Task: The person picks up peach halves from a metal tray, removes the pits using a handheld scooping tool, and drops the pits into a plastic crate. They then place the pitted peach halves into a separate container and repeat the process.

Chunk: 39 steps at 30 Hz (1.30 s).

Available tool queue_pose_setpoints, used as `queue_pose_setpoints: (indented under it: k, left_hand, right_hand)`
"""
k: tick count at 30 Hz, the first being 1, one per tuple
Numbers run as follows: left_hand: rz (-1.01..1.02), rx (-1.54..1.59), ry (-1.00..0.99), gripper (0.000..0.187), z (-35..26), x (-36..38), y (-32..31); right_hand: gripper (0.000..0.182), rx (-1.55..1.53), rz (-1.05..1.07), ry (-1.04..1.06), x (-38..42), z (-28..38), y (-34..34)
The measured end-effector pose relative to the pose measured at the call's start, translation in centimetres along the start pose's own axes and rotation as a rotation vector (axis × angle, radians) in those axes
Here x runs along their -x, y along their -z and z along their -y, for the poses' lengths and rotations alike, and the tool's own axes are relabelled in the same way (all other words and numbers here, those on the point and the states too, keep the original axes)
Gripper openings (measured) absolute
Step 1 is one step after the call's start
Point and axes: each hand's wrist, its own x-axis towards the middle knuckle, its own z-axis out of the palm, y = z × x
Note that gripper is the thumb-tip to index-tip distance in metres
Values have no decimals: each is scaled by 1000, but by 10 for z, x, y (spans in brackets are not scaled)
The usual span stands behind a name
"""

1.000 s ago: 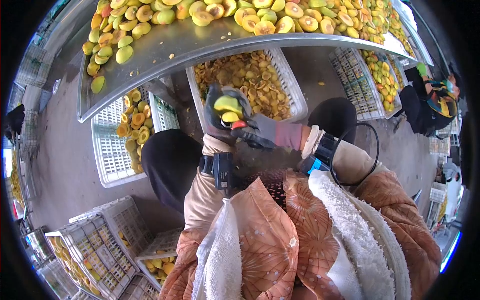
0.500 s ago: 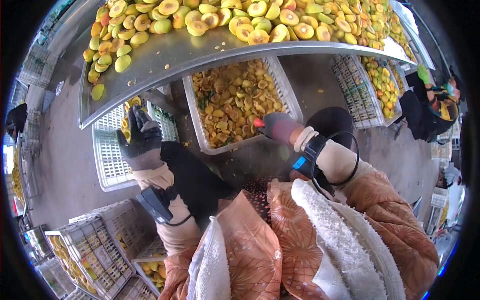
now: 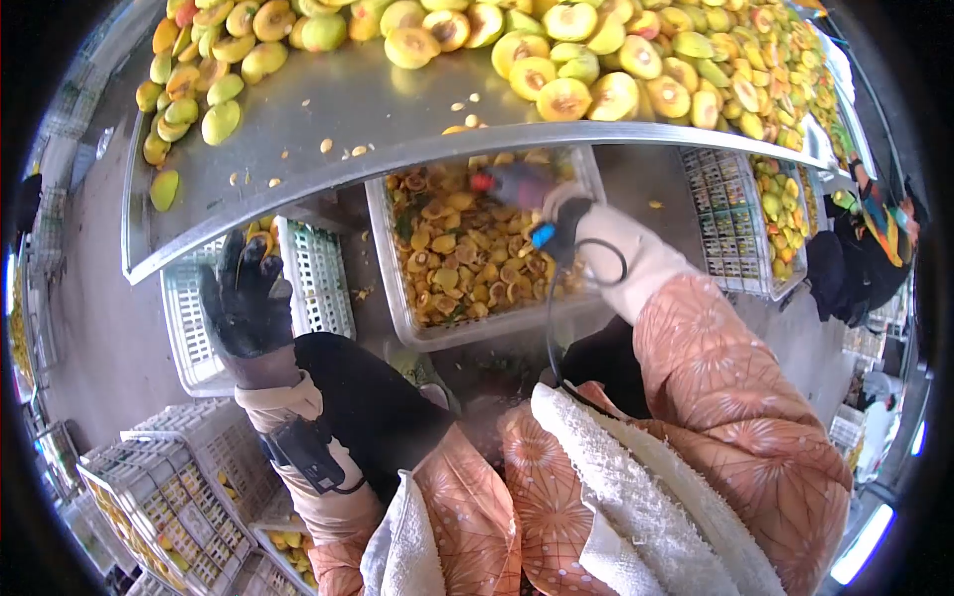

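Observation:
My left hand (image 3: 246, 303), in a dark glove, is over the white crate (image 3: 184, 338) at the left, its fingers apart and slightly bent. Yellow fruit shows just beyond its fingertips. My right hand (image 3: 525, 187), gloved and blurred, is closed on a small red-tipped tool (image 3: 483, 182) whose shape is unclear. It hovers above the far part of a pale crate (image 3: 427, 341) filled with cut fruit pieces (image 3: 467, 248). Halved yellow-green fruit (image 3: 563, 99) lies heaped on the metal table (image 3: 298, 119) in front.
The table's raised metal edge (image 3: 397, 147) runs above both crates. More fruit crates stand at the right (image 3: 717, 214) and lower left (image 3: 164, 492). A person (image 3: 855, 253) in dark clothing is at the far right.
My right hand has moved forward and left over the fruit pieces with the red-tipped tool. My left hand's fingers have spread more. The view has shifted, so the table appears nearer and lower.

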Motion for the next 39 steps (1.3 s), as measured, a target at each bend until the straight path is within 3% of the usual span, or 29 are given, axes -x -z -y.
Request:
queue_pose_setpoints:
  k: [2, 3, 8, 10, 11, 12, 13, 14, 15, 16, 18, 20, 21, 23, 24, 26, 28, 29, 31, 34, 36, 39]
  left_hand:
    - [-44, -50, -22, 50, 3, -5, -1]
    - [-59, -95, -41, 51, 6, -7, -1]
    - [34, -174, -89, 51, 11, -11, -12]
    - [159, -143, -22, 51, 12, -20, -3]
    - [502, -49, 16, 47, 13, -24, 4]
    - [532, -44, 32, 47, 18, -29, 11]
    - [507, -106, 98, 46, 23, -33, 18]
    - [478, -174, 155, 44, 25, -34, 18]
    - [60, -396, 70, 41, 41, -15, -13]
    - [-44, -278, 31, 36, 61, -5, -22]
    - [-117, -290, 146, 34, 93, -6, -8]
    - [-138, -587, 20, 35, 140, -36, 41]
    - [-134, -590, 19, 35, 147, -41, 43]
    - [-103, -1116, 15, 37, 155, -46, 49]
    - [-94, -1122, 4, 37, 166, -54, 69]
    - [232, -1809, -38, 35, 183, -75, 116]
    - [-34, -1828, -785, 32, 165, -5, 19]
    - [-47, -1825, -832, 32, 149, 5, -18]
    - [324, -1545, -899, 31, 123, 19, -70]
    - [341, -1516, -1107, 31, 91, -10, -140]
    - [222, -1522, -812, 30, 77, -45, -183]
    - [310, -1756, -1119, 32, 76, -139, -205]
  right_hand:
    - [42, -232, -345, 182, -39, -48, -13]
    - [42, -235, -329, 177, -37, -47, -16]
    - [38, -751, -76, -266, -13, 6, 9]
    - [36, 60, -168, 33, -58, -20, -69]
    - [36, 115, -167, 42, -36, -5, -69]
    - [37, 170, -162, 46, 2, 18, -68]
    - [37, 174, -181, 20, 31, 28, -60]
    - [35, 168, -114, 130, 58, 37, -50]
    - [33, 159, -43, 247, 77, 40, -45]
    - [33, 161, -57, 245, 90, 39, -43]
    - [30, 198, -12, 151, 110, 34, -37]
    - [30, 98, 21, 85, 132, 29, -26]
    - [31, 9, 1, 84, 141, 22, -27]
    - [32, -97, -98, 26, 154, 7, -35]
    - [32, -101, -112, 27, 158, -1, -41]
    - [35, -103, -26, -95, 166, 9, -22]
    - [37, -207, -120, -78, 165, 28, 1]
    - [40, -224, -120, -42, 164, 30, 8]
    - [40, -218, -109, -34, 164, 41, 35]
    - [39, -177, -144, 30, 146, 38, 36]
    - [34, -162, -271, 59, 137, 47, 39]
    - [28, -251, -395, 229, 141, 52, 50]
